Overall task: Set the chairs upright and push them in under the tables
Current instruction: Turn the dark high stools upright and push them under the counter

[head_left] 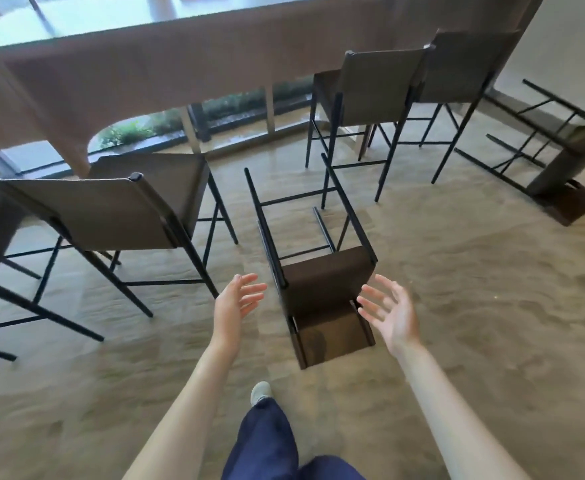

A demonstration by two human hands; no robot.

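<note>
Both the left hand (237, 303) and the right hand (389, 315) are spread wide and hold nothing, one each side of the fallen chair (322, 289), probably ready to take its back and lift. It lies on the floor, legs toward the tabletop (145, 64). A second tipped chair (557, 161) lies far right. Two chairs lie down; four stand at the tabletop

Head camera looks steeply down and forward, close above floor (457, 306).
</note>
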